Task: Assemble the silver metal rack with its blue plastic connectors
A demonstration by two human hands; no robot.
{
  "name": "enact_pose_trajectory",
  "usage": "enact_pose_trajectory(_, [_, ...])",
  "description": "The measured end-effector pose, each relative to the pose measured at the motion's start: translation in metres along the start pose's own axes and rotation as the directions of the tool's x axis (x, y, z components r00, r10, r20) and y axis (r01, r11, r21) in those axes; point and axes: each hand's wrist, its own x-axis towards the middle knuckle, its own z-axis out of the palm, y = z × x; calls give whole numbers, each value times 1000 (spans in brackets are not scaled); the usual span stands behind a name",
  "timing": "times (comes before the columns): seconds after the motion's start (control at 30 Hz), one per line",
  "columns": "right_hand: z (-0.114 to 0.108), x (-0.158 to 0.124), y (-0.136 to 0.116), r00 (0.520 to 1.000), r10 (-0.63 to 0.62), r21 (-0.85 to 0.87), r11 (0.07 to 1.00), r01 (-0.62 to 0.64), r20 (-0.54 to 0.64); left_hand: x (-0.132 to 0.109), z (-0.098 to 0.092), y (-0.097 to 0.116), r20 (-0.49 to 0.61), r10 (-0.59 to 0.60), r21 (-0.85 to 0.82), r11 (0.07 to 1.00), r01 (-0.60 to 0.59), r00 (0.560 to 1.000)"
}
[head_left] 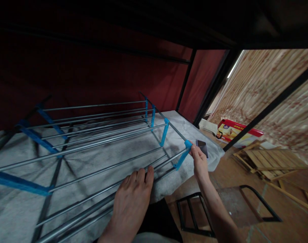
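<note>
A rack frame of grey metal rods (98, 145) and blue plastic connectors (164, 132) lies on a whitish sheet (90, 172). My left hand (135, 190) is over the near rods, its fingers curled round a metal rod; the fingertips are hidden beneath. At the rack's near right corner, my right hand (198, 158) pinches a blue connector (183, 154) between thumb and fingers. The right-hand end pole (176, 130) runs through the connectors on that side. More blue connectors (41, 140) join the rods at the left end.
A phone (202, 148) lies on the sheet just beyond my right hand. Dark metal posts (216, 84) frame the space, with dark red panels (118, 74) behind. On the floor are a black-framed chair (194, 216), a wooden folding piece (270, 160) and a red-yellow box (237, 131).
</note>
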Motion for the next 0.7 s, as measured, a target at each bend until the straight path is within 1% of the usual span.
enact_pose_trajectory(0.07, [1, 0, -1, 1000, -2, -6, 1000, 2, -9, 2, 0, -2, -5, 13, -7, 1000, -14, 1000])
enact_pose_trajectory(0.33, [3, -1, -4, 1000, -25, -32, 999, 24, -13, 13, -7, -13, 31, 46, -46, 998, -44, 998])
enact_pose_trajectory(0.7, [0, 0, -2, 1000, -28, -74, 997, 28, 9, 32, -9, -32, 138, 86, -117, 991, -70, 987])
